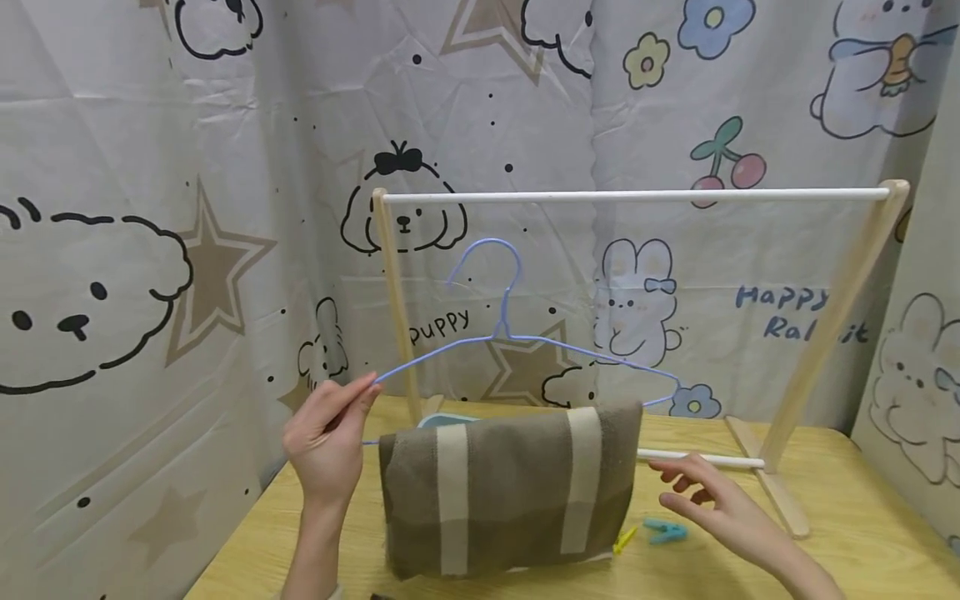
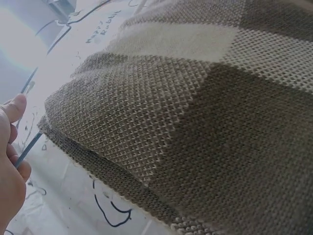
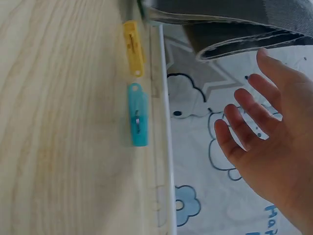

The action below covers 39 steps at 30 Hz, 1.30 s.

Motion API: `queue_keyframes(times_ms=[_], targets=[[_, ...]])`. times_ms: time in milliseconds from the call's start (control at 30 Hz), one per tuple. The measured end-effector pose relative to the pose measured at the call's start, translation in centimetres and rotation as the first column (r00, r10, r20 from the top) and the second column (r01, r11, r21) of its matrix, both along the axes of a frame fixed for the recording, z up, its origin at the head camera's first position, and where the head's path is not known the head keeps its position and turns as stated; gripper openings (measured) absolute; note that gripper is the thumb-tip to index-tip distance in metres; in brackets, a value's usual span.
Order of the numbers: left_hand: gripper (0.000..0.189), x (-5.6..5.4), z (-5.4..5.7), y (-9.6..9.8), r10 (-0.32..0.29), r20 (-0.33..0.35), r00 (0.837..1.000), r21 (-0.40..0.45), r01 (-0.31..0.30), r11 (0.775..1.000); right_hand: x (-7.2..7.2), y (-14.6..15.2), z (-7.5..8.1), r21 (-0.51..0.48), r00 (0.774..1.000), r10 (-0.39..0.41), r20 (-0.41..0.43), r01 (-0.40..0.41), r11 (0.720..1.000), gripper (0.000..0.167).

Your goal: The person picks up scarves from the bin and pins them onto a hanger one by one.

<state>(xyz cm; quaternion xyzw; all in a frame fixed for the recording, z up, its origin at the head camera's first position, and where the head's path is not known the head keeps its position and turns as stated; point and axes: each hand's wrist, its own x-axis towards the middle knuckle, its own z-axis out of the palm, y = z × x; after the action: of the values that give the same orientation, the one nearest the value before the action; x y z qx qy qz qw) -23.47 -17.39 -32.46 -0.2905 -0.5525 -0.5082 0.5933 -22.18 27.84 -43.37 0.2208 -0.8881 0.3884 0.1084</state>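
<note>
A blue wire hanger [image 1: 491, 336] is held up over the table, its hook at the top. My left hand [image 1: 330, 433] pinches its left shoulder, with the wire running between thumb and fingers in the left wrist view. Over the hanger's lower bar drapes a folded brown knitted cloth [image 1: 517, 492] with cream stripes; its weave fills much of the left wrist view [image 2: 195, 117]. Beside the cloth's right edge, my right hand [image 1: 712, 500] holds nothing, its fingers loosely bent and spread in the right wrist view.
A rack with a white top rail [image 1: 637, 197] and wooden legs stands behind the hanger. On the table [image 1: 862, 492] lie a teal clothespin [image 3: 138, 115] and a yellow clothespin [image 3: 133, 49]. Part of a light blue item [image 1: 446, 419] shows behind the cloth. A patterned curtain [image 1: 225, 150] hangs behind.
</note>
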Motion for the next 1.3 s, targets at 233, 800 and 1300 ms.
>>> queue_keyframes(times_ms=[233,800,1300], targets=[[0.018,-0.5,-0.2,-0.2,0.018,0.005,1.0,0.009,-0.018,1.0,-1.1,1.0,-2.0,0.051,0.99,0.13,0.047,-0.132,0.99,0.037],[0.014,-1.1,-0.9,-0.4,0.022,-0.003,1.0,-0.027,-0.022,0.999,-3.2,2.7,-5.2,-0.018,0.927,0.33,0.18,-0.332,0.943,0.044],[0.017,-1.0,-0.9,0.0,0.034,0.009,0.999,-0.023,-0.034,0.999,-3.5,2.9,-5.5,0.017,0.94,0.319,0.12,-0.323,0.946,0.033]])
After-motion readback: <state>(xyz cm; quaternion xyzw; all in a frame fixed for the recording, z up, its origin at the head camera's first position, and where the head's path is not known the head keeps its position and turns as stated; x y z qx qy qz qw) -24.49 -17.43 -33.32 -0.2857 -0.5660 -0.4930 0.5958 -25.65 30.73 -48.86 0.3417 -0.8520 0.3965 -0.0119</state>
